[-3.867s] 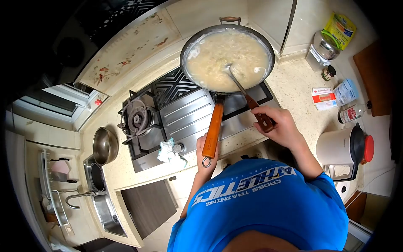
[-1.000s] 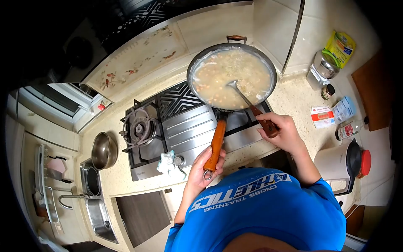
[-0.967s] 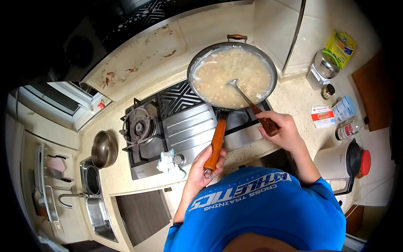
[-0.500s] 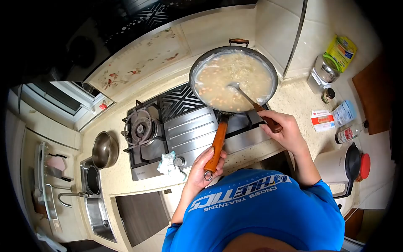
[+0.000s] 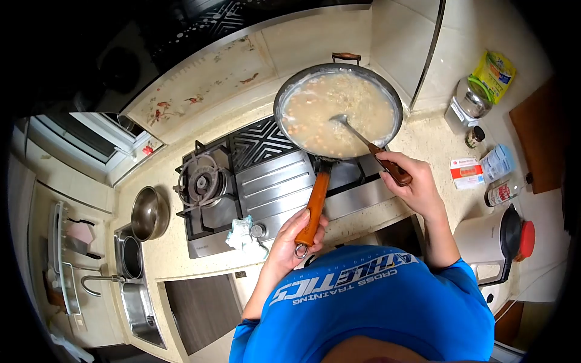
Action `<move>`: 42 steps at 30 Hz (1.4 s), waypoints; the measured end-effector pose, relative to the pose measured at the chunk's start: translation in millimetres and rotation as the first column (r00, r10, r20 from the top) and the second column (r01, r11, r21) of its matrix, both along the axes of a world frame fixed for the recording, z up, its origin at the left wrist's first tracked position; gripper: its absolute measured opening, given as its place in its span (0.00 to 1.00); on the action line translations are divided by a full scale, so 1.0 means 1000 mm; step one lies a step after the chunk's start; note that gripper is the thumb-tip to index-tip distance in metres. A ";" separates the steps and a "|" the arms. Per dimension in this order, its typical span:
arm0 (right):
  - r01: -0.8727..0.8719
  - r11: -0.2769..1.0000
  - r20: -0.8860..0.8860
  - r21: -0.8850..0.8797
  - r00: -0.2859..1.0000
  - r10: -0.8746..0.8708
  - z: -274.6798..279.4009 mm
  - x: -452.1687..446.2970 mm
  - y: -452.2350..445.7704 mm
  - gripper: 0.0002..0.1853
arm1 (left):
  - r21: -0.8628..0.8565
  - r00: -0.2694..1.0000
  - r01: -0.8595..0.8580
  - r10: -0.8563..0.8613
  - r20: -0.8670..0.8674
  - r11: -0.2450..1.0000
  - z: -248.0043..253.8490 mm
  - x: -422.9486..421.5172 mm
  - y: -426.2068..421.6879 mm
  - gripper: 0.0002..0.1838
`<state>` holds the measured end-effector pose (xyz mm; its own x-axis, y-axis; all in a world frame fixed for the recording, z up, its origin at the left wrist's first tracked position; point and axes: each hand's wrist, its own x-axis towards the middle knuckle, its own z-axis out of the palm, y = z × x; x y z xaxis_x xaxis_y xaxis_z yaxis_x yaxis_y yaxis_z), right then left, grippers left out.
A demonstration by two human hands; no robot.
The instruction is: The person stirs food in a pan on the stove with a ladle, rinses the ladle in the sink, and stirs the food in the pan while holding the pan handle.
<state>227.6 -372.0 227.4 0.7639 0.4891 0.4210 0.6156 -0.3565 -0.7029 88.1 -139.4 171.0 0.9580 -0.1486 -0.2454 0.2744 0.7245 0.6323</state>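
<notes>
A large dark wok (image 5: pixel 278 124) stands on the right side of the stove, filled with a cloudy, pale porridge-like liquid (image 5: pixel 315 103) with tan bean- or nut-like pieces in it. My left hand (image 5: pixel 287 237) is wrapped round the wok's long orange-brown wooden handle (image 5: pixel 315 206), close to its ring end. My right hand (image 5: pixel 414 184) grips the dark wooden handle of a metal ladle (image 5: pixel 358 135). The ladle's head dips into the liquid near the middle of the wok, so its full shape is hidden.
The gas stove (image 5: pixel 272 181) has a bare left burner (image 5: pixel 206 183); a white-green cloth (image 5: pixel 243 236) lies by its knob. A steel bowl (image 5: pixel 150 213) stands near the sink (image 5: pixel 139 308). To the right are a red-white box (image 5: pixel 466 173), a bottle (image 5: pixel 501 193) and a pitcher (image 5: pixel 481 239).
My right hand and the ladle have shifted slightly to the right, with the ladle head still in the liquid. My left hand keeps its hold on the wok handle.
</notes>
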 end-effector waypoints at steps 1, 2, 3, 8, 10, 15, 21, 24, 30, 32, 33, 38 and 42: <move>0.002 1.000 -0.003 0.011 1.000 -0.002 -0.002 -0.001 0.000 0.15 | 0.000 1.000 0.004 -0.004 -0.005 1.000 -0.004 0.000 0.003 0.18; 0.005 1.000 -0.004 0.011 1.000 -0.005 -0.002 -0.002 0.001 0.15 | -0.022 0.997 0.061 -0.060 0.038 0.998 -0.007 0.003 0.008 0.19; -0.009 1.000 0.004 -0.002 1.000 0.009 -0.002 -0.004 0.002 0.15 | -0.043 0.990 0.119 -0.116 0.082 0.992 -0.008 0.005 0.009 0.21; -0.107 0.992 0.144 -0.065 0.983 0.115 0.004 0.001 0.002 0.14 | 0.413 0.985 -0.150 0.100 0.139 0.898 0.011 0.011 -0.002 0.29; -0.085 0.995 0.144 -0.055 0.985 0.093 0.008 0.005 0.002 0.14 | 0.514 0.975 -0.194 0.105 0.197 0.836 0.014 0.014 -0.004 0.29; 0.021 1.000 0.107 0.004 0.994 -0.022 0.003 0.018 0.007 0.15 | 0.488 0.973 -0.174 0.073 0.219 0.855 0.010 0.014 -0.002 0.30; 0.020 1.000 0.184 -0.003 0.983 -0.019 -0.002 0.035 0.015 0.14 | 0.533 0.964 -0.145 -0.004 0.268 0.833 0.013 0.017 0.000 0.30; 0.006 0.999 0.156 0.032 0.988 -0.011 -0.006 0.041 0.023 0.15 | 0.513 0.970 -0.150 0.025 0.242 0.845 0.011 0.015 -0.004 0.29; -0.085 0.996 0.159 0.024 0.984 0.080 -0.018 0.045 0.029 0.15 | 0.486 0.963 -0.172 0.043 0.265 0.857 0.004 0.013 -0.003 0.26; -0.087 0.996 0.073 0.026 0.994 0.085 -0.015 0.041 0.027 0.15 | 0.433 0.951 -0.180 0.044 0.306 0.883 -0.001 0.015 0.000 0.25; -0.082 0.996 0.065 0.029 0.995 0.080 -0.015 0.038 0.026 0.15 | 0.437 0.953 -0.172 0.038 0.299 0.883 -0.001 0.016 0.001 0.25; -0.094 0.995 -0.029 0.030 0.995 0.095 0.002 0.018 0.012 0.16 | 0.452 0.962 -0.152 0.026 0.272 0.879 0.008 0.013 0.001 0.26; -0.025 0.999 -0.010 -0.046 1.000 0.025 0.013 0.012 -0.004 0.13 | 0.439 0.971 -0.092 -0.016 0.237 0.894 0.004 0.015 0.004 0.26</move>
